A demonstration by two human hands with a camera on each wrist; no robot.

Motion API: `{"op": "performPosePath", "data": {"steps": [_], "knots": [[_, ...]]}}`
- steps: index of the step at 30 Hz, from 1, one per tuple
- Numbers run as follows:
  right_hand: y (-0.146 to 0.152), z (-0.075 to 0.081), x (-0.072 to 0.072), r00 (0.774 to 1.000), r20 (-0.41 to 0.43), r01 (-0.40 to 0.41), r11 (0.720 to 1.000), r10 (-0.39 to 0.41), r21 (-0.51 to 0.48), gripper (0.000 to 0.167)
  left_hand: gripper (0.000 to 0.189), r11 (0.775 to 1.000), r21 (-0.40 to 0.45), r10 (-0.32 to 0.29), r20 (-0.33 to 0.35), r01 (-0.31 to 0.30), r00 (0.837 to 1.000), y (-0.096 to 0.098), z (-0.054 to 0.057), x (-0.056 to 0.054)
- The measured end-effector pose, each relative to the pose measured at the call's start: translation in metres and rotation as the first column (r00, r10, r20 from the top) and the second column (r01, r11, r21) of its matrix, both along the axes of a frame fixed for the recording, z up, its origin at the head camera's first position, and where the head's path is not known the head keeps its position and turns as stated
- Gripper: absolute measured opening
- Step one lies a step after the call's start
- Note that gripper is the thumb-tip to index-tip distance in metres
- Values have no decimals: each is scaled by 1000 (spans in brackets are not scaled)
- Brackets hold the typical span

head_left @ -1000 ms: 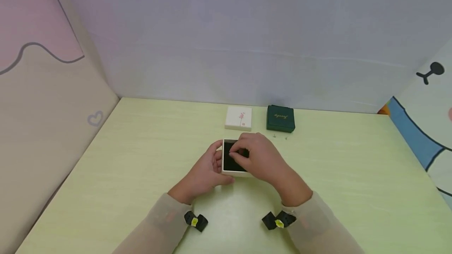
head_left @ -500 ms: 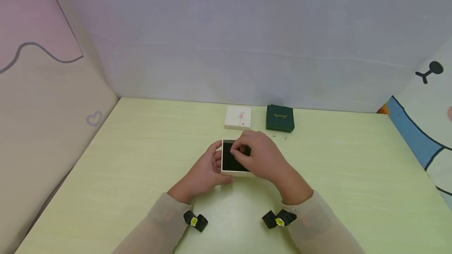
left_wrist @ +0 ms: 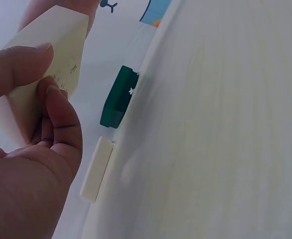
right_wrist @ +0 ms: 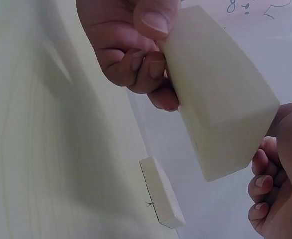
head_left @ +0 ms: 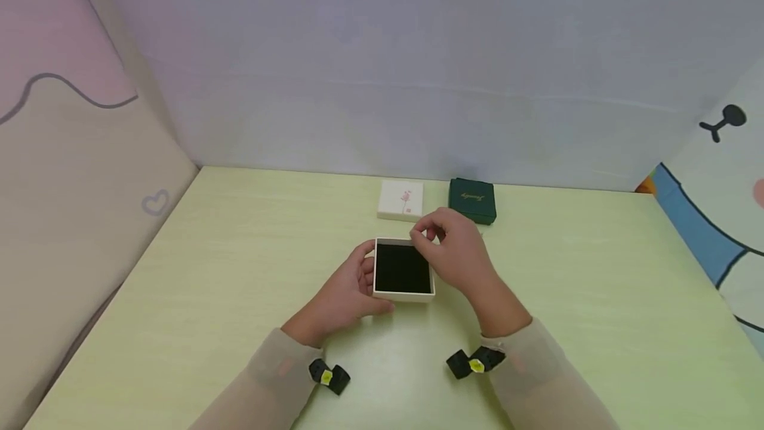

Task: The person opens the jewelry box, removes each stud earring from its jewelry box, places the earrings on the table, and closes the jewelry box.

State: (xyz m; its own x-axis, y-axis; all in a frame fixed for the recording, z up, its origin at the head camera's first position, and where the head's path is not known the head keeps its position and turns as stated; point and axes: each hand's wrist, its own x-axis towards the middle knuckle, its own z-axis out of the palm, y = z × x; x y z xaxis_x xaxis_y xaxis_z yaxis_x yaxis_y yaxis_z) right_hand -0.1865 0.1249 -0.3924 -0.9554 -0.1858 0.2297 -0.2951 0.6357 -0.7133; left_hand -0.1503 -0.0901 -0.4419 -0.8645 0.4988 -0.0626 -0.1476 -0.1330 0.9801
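Note:
My left hand (head_left: 346, 294) grips a small white box (head_left: 406, 297) by its left side, thumb along the near wall and fingers at the far side. The box faces up and a flat black lining (head_left: 402, 269) fills it. At the far right corner is my right hand (head_left: 458, 254), thumb and forefinger drawn together over the rim. I cannot tell whether something small is between them. In the right wrist view the other fingers (right_wrist: 260, 189) are curled, while the box (right_wrist: 220, 104) hides the thumb and forefinger tips.
A flat white lid-like piece (head_left: 400, 199) with a pink flower print lies behind the box. Right of it stands a dark green box (head_left: 471, 200) with gold lettering. Tiny stud-like pieces (left_wrist: 132, 91) lie in front of the green box. A pale wall (head_left: 418, 85) closes the far edge.
My right hand has moved from over the middle of the black lining to the far right corner, uncovering the lining. The left hand keeps its grip and the box stays in place.

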Motion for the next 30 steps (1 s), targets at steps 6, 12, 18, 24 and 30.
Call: {"op": "performPosePath", "data": {"steps": [6,12,18,24,30], "knots": [[6,-11,-5,998,56,17,998,-13,-62,8,102,1000,5,-10,1,10,1000,0,-2,0],[13,-19,-12,993,117,50,990,-34,-135,9,104,1000,2,-11,2,11,1000,1,-1,2],[14,-20,-21,990,134,53,983,-29,-174,11,104,1000,-17,-13,7,13,1000,1,2,1],[10,-18,-35,991,137,9,993,7,-115,14,103,999,-17,-32,14,32,999,2,2,1],[12,-15,-53,990,138,-22,1000,20,12,15,105,999,-7,-44,15,44,999,4,1,1]]}}
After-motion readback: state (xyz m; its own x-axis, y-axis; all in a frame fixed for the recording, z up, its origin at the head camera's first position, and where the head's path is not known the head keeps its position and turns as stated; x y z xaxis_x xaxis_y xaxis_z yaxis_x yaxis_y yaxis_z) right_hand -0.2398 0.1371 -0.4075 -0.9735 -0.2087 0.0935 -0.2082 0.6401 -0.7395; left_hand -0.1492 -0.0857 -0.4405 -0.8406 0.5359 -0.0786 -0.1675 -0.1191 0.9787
